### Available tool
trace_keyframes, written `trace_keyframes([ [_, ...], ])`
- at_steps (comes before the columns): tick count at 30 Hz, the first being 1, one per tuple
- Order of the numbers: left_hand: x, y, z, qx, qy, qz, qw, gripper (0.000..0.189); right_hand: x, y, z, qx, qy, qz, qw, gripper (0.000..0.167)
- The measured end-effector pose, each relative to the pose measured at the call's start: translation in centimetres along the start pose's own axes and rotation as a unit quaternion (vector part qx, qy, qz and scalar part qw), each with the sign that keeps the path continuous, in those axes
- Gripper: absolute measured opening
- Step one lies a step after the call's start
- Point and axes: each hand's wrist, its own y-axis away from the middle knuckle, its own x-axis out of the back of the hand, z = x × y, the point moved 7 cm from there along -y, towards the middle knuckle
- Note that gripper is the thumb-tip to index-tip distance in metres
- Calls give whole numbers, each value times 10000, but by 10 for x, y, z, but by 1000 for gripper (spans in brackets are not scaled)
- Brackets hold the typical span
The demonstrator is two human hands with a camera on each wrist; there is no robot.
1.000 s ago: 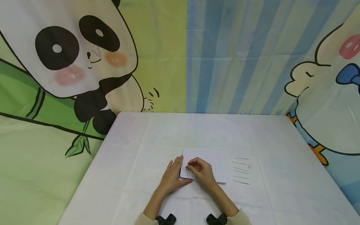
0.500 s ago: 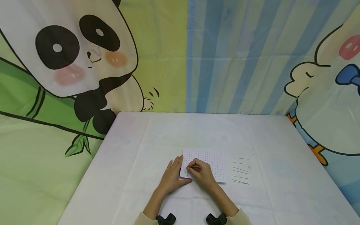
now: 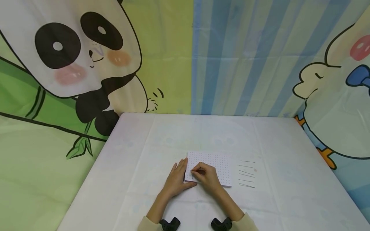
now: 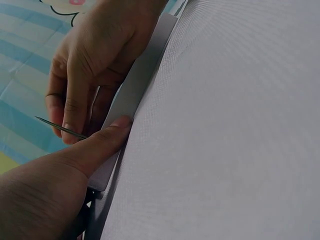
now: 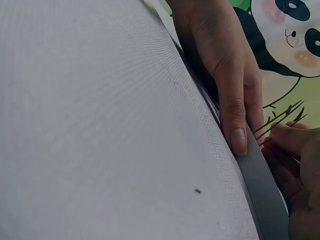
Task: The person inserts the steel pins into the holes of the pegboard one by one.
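A white board [image 3: 222, 170] dotted with rows of small holes lies on the table. My left hand [image 3: 175, 181] rests along its left side, fingers straight, with the thumb against the near edge. Over the left part of the board, my right hand [image 3: 208, 178] pinches a thin needle between thumb and forefinger; in the left wrist view that needle [image 4: 50, 121] has a pointed end sticking out past the fingers. By the right fingertips in the right wrist view, thin dark needles [image 5: 280, 119] slant upward from behind the board's edge. Their lower ends are hidden.
Right of the board, several more needles lie in a loose column, one needle [image 3: 248, 161] farthest back and two nearly touching at the front. A white cloth [image 3: 144, 199] covers the table. Printed curtains stand behind it.
My right hand has shifted very slightly while staying over the board's left part. The left hand keeps its place, and the whole head view has tilted a little.
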Motion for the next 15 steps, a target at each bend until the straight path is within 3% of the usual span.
trace_keyframes([
  [8,-1,1,0,29,-21,-41,10000,104,-1,0,1,-425,26,-230,9988,16],
  [15,2,0,2,-86,-134,63,9999,104,2,-2,-25,-724,-259,-836,9935,30],
])
